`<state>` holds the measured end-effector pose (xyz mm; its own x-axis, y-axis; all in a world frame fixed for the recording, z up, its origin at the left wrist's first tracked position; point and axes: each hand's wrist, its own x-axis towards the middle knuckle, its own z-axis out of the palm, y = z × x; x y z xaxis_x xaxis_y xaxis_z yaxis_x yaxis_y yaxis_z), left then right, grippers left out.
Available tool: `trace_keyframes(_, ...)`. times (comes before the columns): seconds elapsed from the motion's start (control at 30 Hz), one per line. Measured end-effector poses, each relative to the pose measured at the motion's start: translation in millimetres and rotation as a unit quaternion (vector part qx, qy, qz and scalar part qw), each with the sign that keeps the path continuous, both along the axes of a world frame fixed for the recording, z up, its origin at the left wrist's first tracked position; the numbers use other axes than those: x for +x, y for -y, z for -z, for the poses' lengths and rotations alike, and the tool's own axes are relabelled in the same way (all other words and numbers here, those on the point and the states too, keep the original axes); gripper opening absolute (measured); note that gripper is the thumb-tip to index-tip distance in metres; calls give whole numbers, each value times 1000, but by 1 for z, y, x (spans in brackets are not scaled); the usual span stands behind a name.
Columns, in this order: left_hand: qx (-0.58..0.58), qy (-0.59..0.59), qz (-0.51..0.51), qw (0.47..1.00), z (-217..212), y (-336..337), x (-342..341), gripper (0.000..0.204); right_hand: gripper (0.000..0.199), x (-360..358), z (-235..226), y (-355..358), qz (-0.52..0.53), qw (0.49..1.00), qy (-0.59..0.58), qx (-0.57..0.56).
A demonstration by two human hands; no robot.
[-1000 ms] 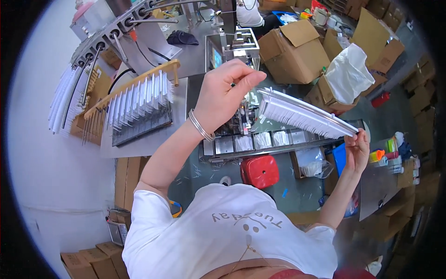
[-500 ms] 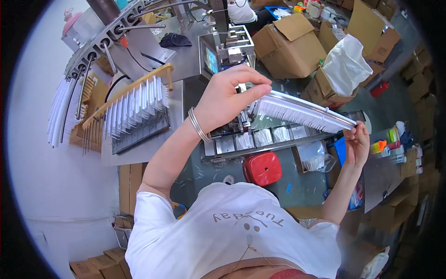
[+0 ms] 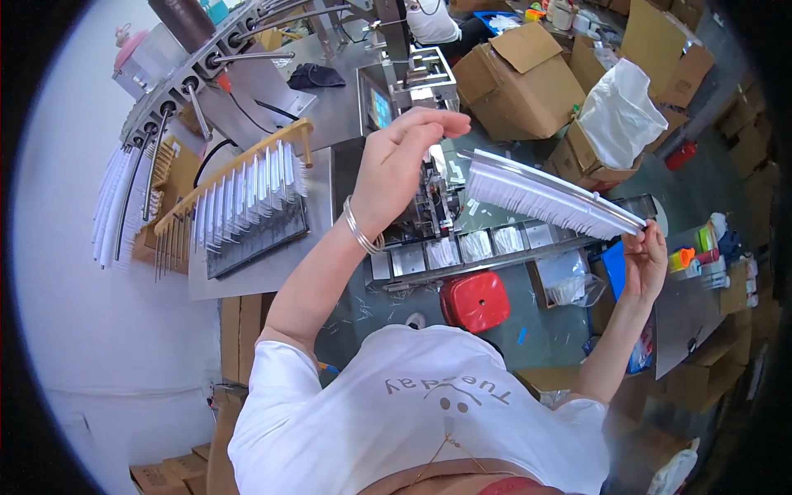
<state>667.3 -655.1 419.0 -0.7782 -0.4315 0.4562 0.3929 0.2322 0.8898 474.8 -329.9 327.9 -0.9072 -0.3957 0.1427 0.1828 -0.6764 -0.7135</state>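
My right hand (image 3: 646,268) grips the right end of a metal rod (image 3: 606,205) between thumb and fingers. Along it hangs a dense row of thin white strips (image 3: 536,200), and the rod slopes up toward the left. My left hand (image 3: 400,161) is just above and left of the rod's far end, apart from it. Its fingers stretch out to the right with nothing visible in them. Left of that hand, a yellow rack (image 3: 239,169) bears several similar rods with white strips (image 3: 247,194) over a dark tray.
A machine with a small screen (image 3: 379,107) stands ahead, beside a metal track (image 3: 408,261) with white bundles. A red stool (image 3: 476,301) sits below the track. Open cardboard boxes (image 3: 524,82) are at the far right. Long metal rods project from a machine bar (image 3: 169,91) at left.
My left hand has let go of the rod's left end and drawn slightly up and left. My right hand still holds the other end, shifted a little right and down.
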Motion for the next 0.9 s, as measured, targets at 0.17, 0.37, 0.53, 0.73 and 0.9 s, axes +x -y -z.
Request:
trace_keyframes(0.17, -85, 45, -45, 994, 12, -4, -11, 23, 15, 4, 12, -27, 23, 1000, -2, -10)
trace_keyframes(0.37, -427, 64, -91, 897, 34, -12, -38, 33, 17, 14, 37, -79, 48, 998, 10, -40)
trace_keyframes(0.53, -221, 55, -77, 971, 28, -27, -53, 33, 18, 31, 34, -102, 125, 992, 31, -6)
trace_keyframes(0.73, -489, -112, -11, 865, 1, -79, -55, 17, 19, 42, 19, -70, 162, 985, 33, 52)
trace_keyframes(0.9, -539, -76, 37, 838, 6, -115, -65, 18, 16, 53, 7, -39, 145, 988, -5, 62)
